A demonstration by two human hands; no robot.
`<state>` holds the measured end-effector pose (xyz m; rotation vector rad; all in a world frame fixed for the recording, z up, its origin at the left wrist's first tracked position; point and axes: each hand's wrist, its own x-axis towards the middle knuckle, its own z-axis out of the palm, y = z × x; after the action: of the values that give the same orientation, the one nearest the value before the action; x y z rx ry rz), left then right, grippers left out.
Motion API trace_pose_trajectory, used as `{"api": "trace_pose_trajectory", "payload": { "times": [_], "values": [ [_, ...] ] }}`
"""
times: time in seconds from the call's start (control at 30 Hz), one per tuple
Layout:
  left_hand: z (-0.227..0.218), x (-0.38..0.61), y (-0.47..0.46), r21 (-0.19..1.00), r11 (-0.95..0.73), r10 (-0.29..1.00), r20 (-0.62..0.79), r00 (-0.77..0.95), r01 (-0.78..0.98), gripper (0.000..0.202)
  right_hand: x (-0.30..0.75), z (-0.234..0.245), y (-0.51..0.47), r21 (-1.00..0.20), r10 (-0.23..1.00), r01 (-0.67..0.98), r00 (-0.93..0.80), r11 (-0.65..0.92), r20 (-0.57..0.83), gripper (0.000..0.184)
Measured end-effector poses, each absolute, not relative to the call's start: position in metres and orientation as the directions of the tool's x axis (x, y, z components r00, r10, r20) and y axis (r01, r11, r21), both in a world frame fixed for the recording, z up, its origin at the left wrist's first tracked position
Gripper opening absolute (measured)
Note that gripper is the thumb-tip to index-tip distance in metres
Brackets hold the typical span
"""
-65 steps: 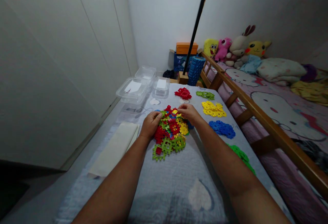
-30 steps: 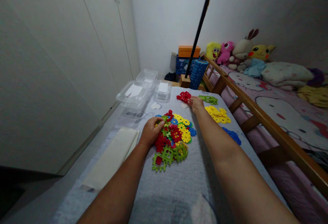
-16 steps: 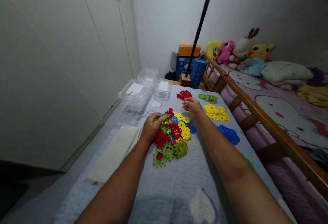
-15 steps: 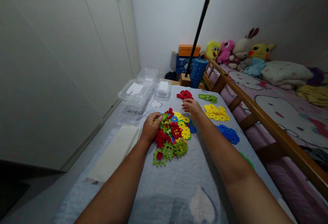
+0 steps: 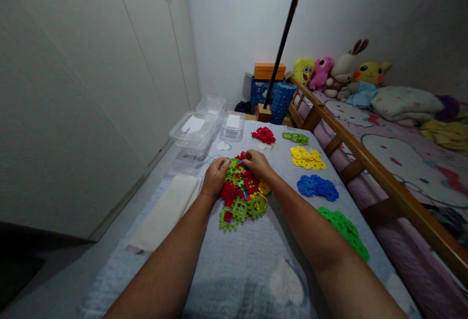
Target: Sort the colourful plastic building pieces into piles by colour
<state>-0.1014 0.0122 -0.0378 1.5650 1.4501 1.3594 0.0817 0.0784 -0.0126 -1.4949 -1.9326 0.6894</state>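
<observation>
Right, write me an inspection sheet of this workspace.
Surface: wrinkled grey-blue tablecloth, heart prints.
Pieces: mixed pile between the hands; beyond it, red pile; rightward, light-green pile, yellow pile, blue pile, green pile.
Clutter: folded cream cloth, clear containers, left.
Hands: left hand and right hand at the mixed pile; grips unclear.
Cables: perhaps one beside the black pole; too small to confirm.
Surroundings: cabinet left; bed, plush toys right.

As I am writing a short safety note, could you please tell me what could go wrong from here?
The left hand and right hand are both at the loose mixed heap, so overlapping pieces could slide off. The right forearm appears close beside the green pile and might brush it. The yellow pile lies near the blue pile, so a nudge might mix them.
</observation>
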Motion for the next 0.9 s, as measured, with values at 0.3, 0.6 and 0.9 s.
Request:
{"api": "trace_pose_trajectory", "payload": {
  "times": [0.3, 0.6, 0.9],
  "values": [
    [-0.036, -0.099, 0.009, 0.914, -0.204, 0.968, 0.241, -0.065, 0.351, 0.037, 0.091, -0.016, 0.084, -0.946, 0.998, 0.324, -0.068, 0.005, -0.018, 0.025],
    [-0.043, -0.099, 0.012, 0.904, -0.222, 0.967, 0.252, -0.035, 0.366, 0.032, 0.117, 0.0, 0.093, -0.985, 0.986, 0.132, 0.138, -0.11, -0.091, 0.01],
    [-0.041, -0.099, 0.011, 0.894, -0.237, 0.965, 0.263, -0.017, 0.38, 0.03, 0.105, -0.011, 0.095, -0.707, 0.994, 0.703, -0.105, 0.072, -0.003, 0.018]
  ]
}}
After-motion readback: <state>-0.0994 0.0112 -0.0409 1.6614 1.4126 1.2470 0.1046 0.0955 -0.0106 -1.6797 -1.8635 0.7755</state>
